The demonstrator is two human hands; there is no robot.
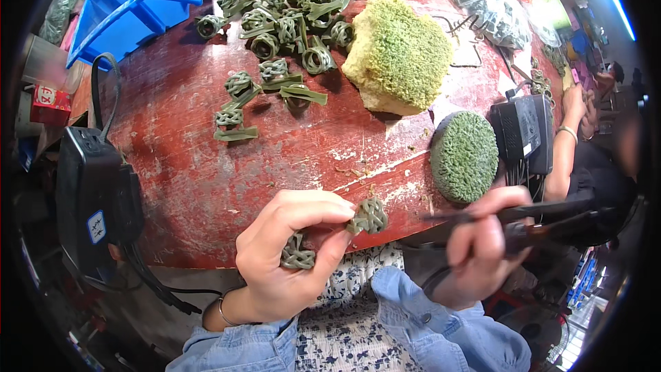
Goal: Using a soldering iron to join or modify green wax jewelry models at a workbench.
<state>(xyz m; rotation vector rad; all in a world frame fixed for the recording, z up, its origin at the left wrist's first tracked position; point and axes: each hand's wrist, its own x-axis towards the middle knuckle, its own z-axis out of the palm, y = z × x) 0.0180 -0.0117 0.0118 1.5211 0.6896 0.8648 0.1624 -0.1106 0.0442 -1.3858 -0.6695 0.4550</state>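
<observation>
Light-blue denim sleeves (237,348), round button (426,317); thin bangle (222,311) on left wrist (241,305); white garment (337,327), dark floral print.

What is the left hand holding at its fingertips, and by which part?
The left hand pinches a green latticed piece by its left end, between thumb and fingers.

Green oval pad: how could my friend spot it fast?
Start at the red table and go to its right side. There, just left of the black box, lies the pad. It is a neat oval, grey-green all over, while the sponge beyond it is bigger, ragged and partly yellow.
</observation>
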